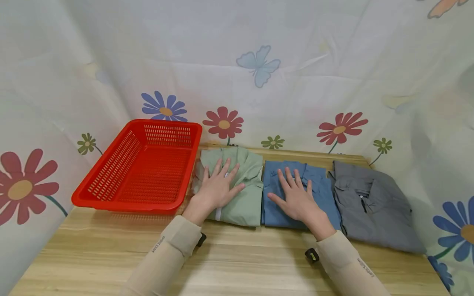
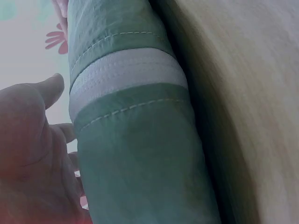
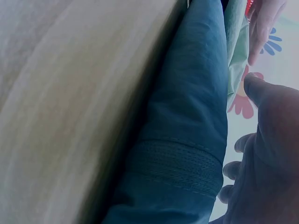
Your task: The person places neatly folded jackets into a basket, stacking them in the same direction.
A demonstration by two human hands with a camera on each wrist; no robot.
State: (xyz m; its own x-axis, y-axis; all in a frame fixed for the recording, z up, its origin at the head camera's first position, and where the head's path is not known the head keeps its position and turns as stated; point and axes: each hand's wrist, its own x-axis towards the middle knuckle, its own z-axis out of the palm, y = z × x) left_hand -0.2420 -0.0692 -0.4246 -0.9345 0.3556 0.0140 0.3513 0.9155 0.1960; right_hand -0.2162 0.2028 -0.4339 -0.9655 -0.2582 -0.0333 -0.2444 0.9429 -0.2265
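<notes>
Three folded shirts lie in a row on the wooden table (image 1: 229, 255). My left hand (image 1: 218, 186) rests flat, fingers spread, on the green shirt (image 1: 244, 203). My right hand (image 1: 296, 195) lies flat, fingers spread, on the blue shirt (image 1: 275, 211) beside it. The grey shirt (image 1: 377, 209) lies untouched at the right. In the left wrist view the green shirt's folded edge (image 2: 135, 140) with a white band fills the frame, my left hand (image 2: 32, 149) beside it. The right wrist view shows the blue shirt's fold (image 3: 187, 140) against the table and my right hand (image 3: 266, 154).
An empty red plastic basket (image 1: 111, 172) stands at the left of the table, touching the green shirt's side. A white curtain with flowers and butterflies (image 1: 259, 65) encloses the table on three sides. Bare wood runs along the front edge.
</notes>
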